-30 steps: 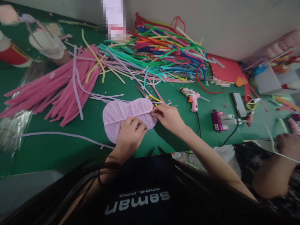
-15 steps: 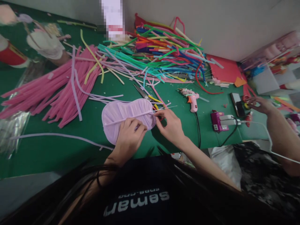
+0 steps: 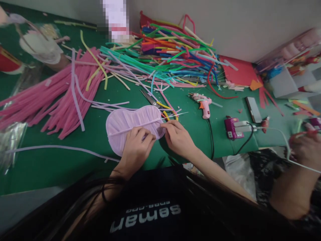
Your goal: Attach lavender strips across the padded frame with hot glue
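Observation:
On the table lies a lavender sole-shaped piece (image 3: 117, 118), apparently made of fuzzy pipe cleaners, with a raised rim and a strip running lengthwise across it. My left hand (image 3: 137, 144) has curled fingers gripping its near edge and pressing on its middle. At the right end my right hand (image 3: 179, 138) pinches the rim, thumb and fingertips together. Thin bare wire (image 3: 177, 115) sticks out beyond that end. Just behind the piece lie scissors (image 3: 151, 99) with yellow and red handles, partly covered.
Pink pipe cleaners (image 3: 59, 90) lie left, a multicoloured heap (image 3: 173, 53) behind. A pink glue gun (image 3: 204, 106), purple power adapter (image 3: 232, 127) and phone (image 3: 253, 109) are to the right. A co-worker's hand (image 3: 306, 147) is at far right, holding something red.
The co-worker's hand has moved from beside the phone toward the near right, with something red. My right fingers have closed in slightly at the rim; my left hand stays on the piece.

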Demonstrator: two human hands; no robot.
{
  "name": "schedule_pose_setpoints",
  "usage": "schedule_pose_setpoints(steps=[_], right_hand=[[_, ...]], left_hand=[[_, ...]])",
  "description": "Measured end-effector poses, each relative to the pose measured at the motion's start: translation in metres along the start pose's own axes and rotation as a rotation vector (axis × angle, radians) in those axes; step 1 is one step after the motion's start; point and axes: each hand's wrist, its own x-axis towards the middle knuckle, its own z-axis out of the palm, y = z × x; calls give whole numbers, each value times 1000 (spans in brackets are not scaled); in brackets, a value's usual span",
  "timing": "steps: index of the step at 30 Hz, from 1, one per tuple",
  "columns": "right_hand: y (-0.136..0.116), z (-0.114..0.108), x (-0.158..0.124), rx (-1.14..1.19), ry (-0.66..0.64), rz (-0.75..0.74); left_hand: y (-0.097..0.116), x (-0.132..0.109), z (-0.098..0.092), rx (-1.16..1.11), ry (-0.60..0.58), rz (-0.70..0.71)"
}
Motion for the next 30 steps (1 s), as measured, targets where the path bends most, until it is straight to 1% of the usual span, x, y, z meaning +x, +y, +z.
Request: schedule_pose_setpoints(steps=[2, 3, 4, 5, 8, 9, 10, 15, 17, 19, 22, 27, 30], right_hand=[[-1, -3, 0, 6, -35, -12], [-1, -5, 1, 28, -31, -1], [-2, -6, 1, 56, 4, 25], [-3, -7, 1, 85, 68, 65], [-5, -7, 1, 135, 293, 226], [-6, -6, 0, 142, 335, 267], [-6, -5, 0, 150, 349, 297], [-5, -2, -5, 186, 290, 413], [-2, -3, -6, 221, 277, 429], [0, -3, -5, 242, 240, 392], [0, -1, -3, 204, 173, 308], [0, 7, -6, 103, 155, 237], [-1, 8, -9, 63, 138, 180]], left_hand=[[0, 0, 0, 6, 7, 1], [0, 0, 1, 7, 10, 3], [0, 0, 1, 6, 11, 6], [0, 0, 1, 3, 12, 7], [0, 0, 1, -2, 21, 10], [1, -1, 1, -1, 28, 13], [1, -2, -1, -1, 41, 15], [-4, -10, -13, 19, 144, -20], [-8, -14, -17, 35, 169, -33], [-11, -17, -18, 35, 163, -36], [-13, -18, -16, 24, 126, -39], [-10, -14, -10, 4, 82, -56], [-9, -10, -7, 1, 61, -53]])
